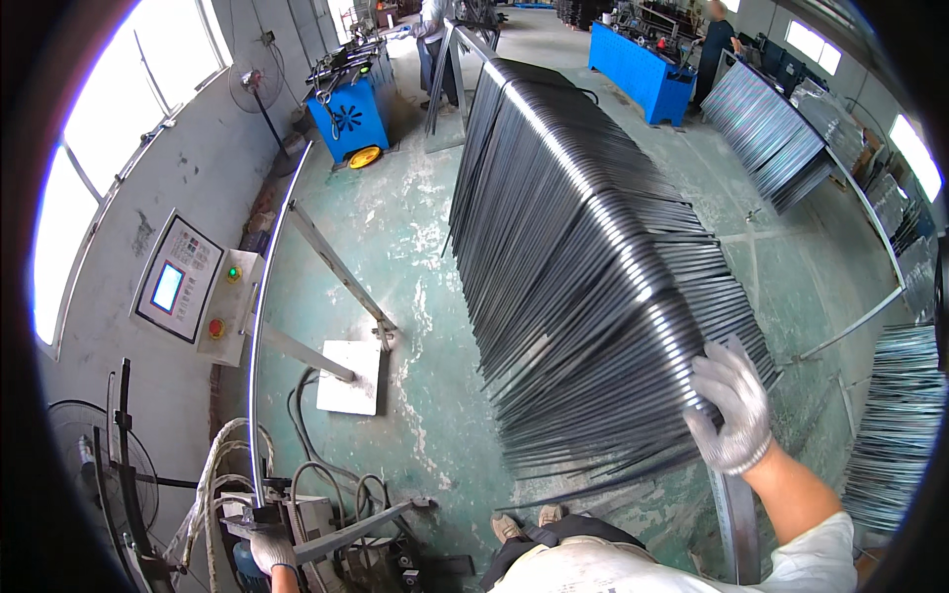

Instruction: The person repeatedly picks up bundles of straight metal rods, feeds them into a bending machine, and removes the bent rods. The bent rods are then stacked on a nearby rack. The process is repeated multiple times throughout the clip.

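Observation:
My right hand [732, 407], in a pale knitted glove, is at the near end of a long row of dark bent metal rods [593, 217]. Its thumb and fingers are apart, touching the bends of the nearest rods. The rods hang over a rack, their legs fanning down both sides. At lower left my gloved left hand [271, 550] looks closed just below a dark clamp block [261, 516] on a machine. What lies in its fingers is hidden. A long shiny metal bar [259, 395] rises from that block and runs away from me.
A control panel [180, 282] stands by the left wall. A braced post stands on a white base plate [348, 378]. Cables and hoses [301, 425] run beside the machine. More rods [900, 425] hang at right. Blue benches [638, 71] and two people [717, 49] are farther back.

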`<action>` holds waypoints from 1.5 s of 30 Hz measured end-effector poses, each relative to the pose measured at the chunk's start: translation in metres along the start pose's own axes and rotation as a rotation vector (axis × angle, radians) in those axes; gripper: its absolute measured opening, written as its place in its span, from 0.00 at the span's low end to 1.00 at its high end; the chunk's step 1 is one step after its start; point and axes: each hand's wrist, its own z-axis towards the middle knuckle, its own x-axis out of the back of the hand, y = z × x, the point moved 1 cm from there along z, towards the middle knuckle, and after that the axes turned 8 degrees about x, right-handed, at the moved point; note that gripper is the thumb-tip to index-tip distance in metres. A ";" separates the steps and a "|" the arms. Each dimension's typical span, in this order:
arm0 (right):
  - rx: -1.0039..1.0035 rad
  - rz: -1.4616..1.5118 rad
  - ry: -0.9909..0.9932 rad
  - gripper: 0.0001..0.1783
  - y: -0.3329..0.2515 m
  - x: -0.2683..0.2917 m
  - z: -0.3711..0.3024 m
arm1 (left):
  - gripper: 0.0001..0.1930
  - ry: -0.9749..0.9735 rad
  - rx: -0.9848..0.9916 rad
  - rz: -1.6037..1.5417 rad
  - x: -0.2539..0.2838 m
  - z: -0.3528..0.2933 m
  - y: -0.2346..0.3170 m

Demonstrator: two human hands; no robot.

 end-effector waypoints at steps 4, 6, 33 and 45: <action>-0.003 -0.021 0.074 0.23 0.015 -0.017 0.027 | 0.18 0.009 0.147 -0.244 0.047 -0.014 0.018; 0.016 -0.001 0.115 0.21 0.028 -0.027 0.043 | 0.18 -0.002 0.085 -0.182 0.025 -0.008 0.007; -0.134 -0.184 0.241 0.13 0.267 -0.200 0.287 | 0.22 -0.140 0.071 -0.011 0.031 -0.007 0.028; -0.143 -0.206 0.232 0.12 0.389 -0.297 0.435 | 0.18 -0.104 0.175 -0.027 0.048 -0.033 0.021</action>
